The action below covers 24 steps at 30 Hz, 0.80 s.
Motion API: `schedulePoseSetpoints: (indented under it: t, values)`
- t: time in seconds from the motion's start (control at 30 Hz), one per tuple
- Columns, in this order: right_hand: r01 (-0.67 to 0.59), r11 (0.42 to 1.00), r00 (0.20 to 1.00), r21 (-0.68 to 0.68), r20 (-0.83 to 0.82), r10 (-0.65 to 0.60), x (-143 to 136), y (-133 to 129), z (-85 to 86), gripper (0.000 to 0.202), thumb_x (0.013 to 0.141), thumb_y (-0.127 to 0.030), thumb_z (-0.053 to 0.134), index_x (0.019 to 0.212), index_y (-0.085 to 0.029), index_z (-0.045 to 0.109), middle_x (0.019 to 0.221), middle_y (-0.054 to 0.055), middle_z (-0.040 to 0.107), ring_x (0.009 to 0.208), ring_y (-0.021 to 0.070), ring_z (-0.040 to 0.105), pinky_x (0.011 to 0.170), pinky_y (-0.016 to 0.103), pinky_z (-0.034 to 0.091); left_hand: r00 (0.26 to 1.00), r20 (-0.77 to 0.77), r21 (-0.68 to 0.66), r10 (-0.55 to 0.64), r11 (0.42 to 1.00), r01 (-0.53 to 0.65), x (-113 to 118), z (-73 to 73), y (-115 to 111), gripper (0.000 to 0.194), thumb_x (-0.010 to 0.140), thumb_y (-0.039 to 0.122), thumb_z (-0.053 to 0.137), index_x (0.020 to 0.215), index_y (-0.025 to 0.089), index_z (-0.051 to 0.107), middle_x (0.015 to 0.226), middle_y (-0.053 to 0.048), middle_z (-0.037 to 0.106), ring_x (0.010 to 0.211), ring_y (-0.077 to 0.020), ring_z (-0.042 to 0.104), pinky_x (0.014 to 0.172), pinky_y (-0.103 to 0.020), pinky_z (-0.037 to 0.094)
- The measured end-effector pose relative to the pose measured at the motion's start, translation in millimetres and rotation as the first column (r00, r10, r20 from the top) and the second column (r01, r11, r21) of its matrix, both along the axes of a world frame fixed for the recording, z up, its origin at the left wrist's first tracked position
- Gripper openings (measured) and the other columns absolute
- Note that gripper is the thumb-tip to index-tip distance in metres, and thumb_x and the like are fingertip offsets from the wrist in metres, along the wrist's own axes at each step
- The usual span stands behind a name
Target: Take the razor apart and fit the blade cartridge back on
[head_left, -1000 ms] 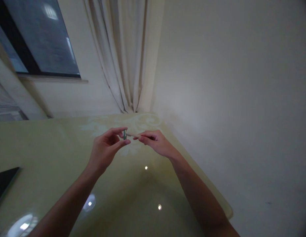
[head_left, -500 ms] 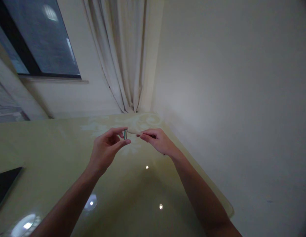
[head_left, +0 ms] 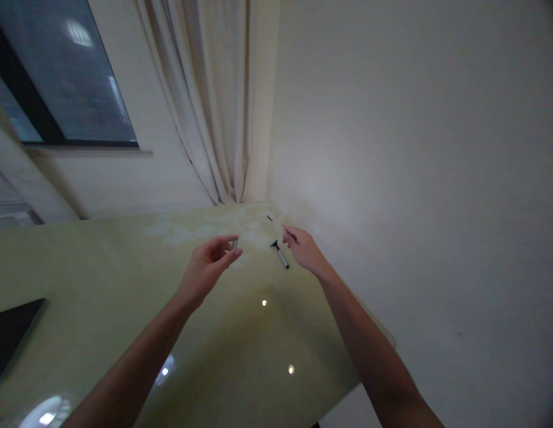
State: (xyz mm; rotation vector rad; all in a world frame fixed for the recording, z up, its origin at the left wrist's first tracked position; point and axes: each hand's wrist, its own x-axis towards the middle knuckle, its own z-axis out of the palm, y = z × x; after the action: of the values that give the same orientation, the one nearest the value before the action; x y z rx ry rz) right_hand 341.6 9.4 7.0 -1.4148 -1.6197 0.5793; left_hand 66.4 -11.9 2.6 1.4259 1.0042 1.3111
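My left hand [head_left: 209, 264] pinches a small flat rectangular piece [head_left: 234, 244], greyish green with a pale edge, between thumb and fingertips above the table. Its exact kind is too small to tell. To the right, my right hand [head_left: 305, 249] is closed with its fingertips together. A thin pale tip seems to poke out at the fingers, but what they hold is mostly hidden. Between the hands, close to the right one, a razor [head_left: 280, 255] with a black head and light grey handle lies on the table. Farther back lies a short dark bar [head_left: 270, 218].
The glossy yellow-green table [head_left: 223, 333] mirrors ceiling lights and meets the white wall [head_left: 392, 178] on the right. A black flat panel [head_left: 15, 333] lies at the left edge. Curtains [head_left: 214, 119] and a window [head_left: 75, 77] stand behind.
My right hand has drawn away to the right from the left hand, taking the slim pale item off the small piece. The razor and dark bar now show. The view has shifted slightly.
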Motion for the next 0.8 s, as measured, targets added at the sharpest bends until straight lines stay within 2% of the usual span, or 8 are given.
schedulePoseSetpoints:
  t: [0.07,0.13,0.3,0.4,0.5,0.63,0.73,0.8]
  values:
    - [0.046,0.996,0.998,-0.073,-0.03,-0.048,9,7,-17.9,0.024,0.098,-0.014,0.054,0.084,-0.016,0.073,0.072,0.002,0.067,0.065,0.0147,0.061,0.066,0.025,0.048,0.986,0.165,-0.165,-0.019,0.985,0.047,6,-14.4,5,0.047,0.071,0.041,0.096,0.11,0.018,0.083,0.085,-0.001,0.069,0.067,-0.009,0.056,0.061,-0.021,0.048]
    - [0.084,0.989,0.993,-0.122,-0.069,-0.093,13,16,-36.7,0.03,0.101,-0.014,0.047,0.079,-0.016,0.068,0.074,0.004,0.069,0.058,0.0134,0.061,0.059,0.023,0.048,0.957,0.288,-0.294,0.015,0.953,0.074,12,-28.2,14,0.039,0.075,0.038,0.093,0.106,0.017,0.082,0.084,-0.001,0.067,0.067,-0.0077,0.056,0.065,-0.02,0.051]
    - [0.167,0.969,0.973,-0.183,-0.126,-0.191,15,29,-76.4,0.03,0.104,-0.019,0.047,0.084,-0.015,0.069,0.079,0.007,0.073,0.06,0.0134,0.067,0.057,0.022,0.053,0.969,0.246,-0.366,0.005,0.926,0.088,23,-50.1,37,0.023,0.083,0.028,0.081,0.1,0.014,0.077,0.08,-0.004,0.064,0.063,-0.0075,0.055,0.062,-0.02,0.052]
    - [0.202,0.959,0.968,-0.2,-0.107,-0.227,18,31,-91.9,0.027,0.103,-0.019,0.051,0.089,-0.015,0.074,0.074,0.005,0.072,0.061,0.0149,0.069,0.059,0.022,0.054,0.988,0.153,-0.36,-0.026,0.929,0.08,32,-59.0,50,0.021,0.086,0.033,0.074,0.093,0.014,0.072,0.071,0.001,0.054,0.055,-0.0064,0.044,0.051,-0.019,0.04]
    - [0.233,0.952,0.967,-0.199,-0.059,-0.249,21,30,-100.2,0.028,0.102,-0.018,0.052,0.09,-0.014,0.077,0.075,0.006,0.074,0.062,0.016,0.072,0.062,0.024,0.054,0.997,0.0,-0.326,-0.072,0.943,0.068,47,-68.5,61,0.03,0.089,0.045,0.069,0.081,0.017,0.066,0.065,0.005,0.045,0.05,-0.0072,0.036,0.047,-0.022,0.032]
    - [0.272,0.949,0.962,-0.161,0.042,-0.268,24,30,-103.3,0.03,0.1,-0.017,0.055,0.084,-0.014,0.08,0.076,0.007,0.075,0.07,0.0185,0.073,0.072,0.026,0.055,0.949,-0.282,-0.223,-0.139,0.972,0.076,73,-79.0,75,0.023,0.089,0.037,0.073,0.08,0.016,0.067,0.07,0.002,0.055,0.062,-0.0124,0.051,0.057,-0.025,0.043]
    - [0.3,0.946,0.95,-0.123,0.122,-0.286,26,29,-104.3,0.026,0.097,-0.016,0.06,0.087,-0.014,0.084,0.08,0.009,0.078,0.081,0.0217,0.075,0.084,0.03,0.054,0.858,-0.477,-0.157,-0.191,0.979,0.13,92,-84.4,87,0.012,0.091,0.025,0.077,0.097,0.016,0.072,0.083,-0.001,0.066,0.079,-0.017,0.063,0.074,-0.031,0.055]
    - [0.329,0.939,0.937,-0.103,0.16,-0.311,26,29,-106.1,0.023,0.096,-0.017,0.063,0.1,-0.015,0.086,0.093,0.011,0.082,0.092,0.0232,0.076,0.09,0.03,0.054,0.78,-0.58,-0.15,-0.236,0.972,0.183,102,-87.6,95,0.022,0.097,0.028,0.076,0.114,0.015,0.072,0.103,-0.006,0.073,0.093,-0.0208,0.069,0.085,-0.039,0.061]
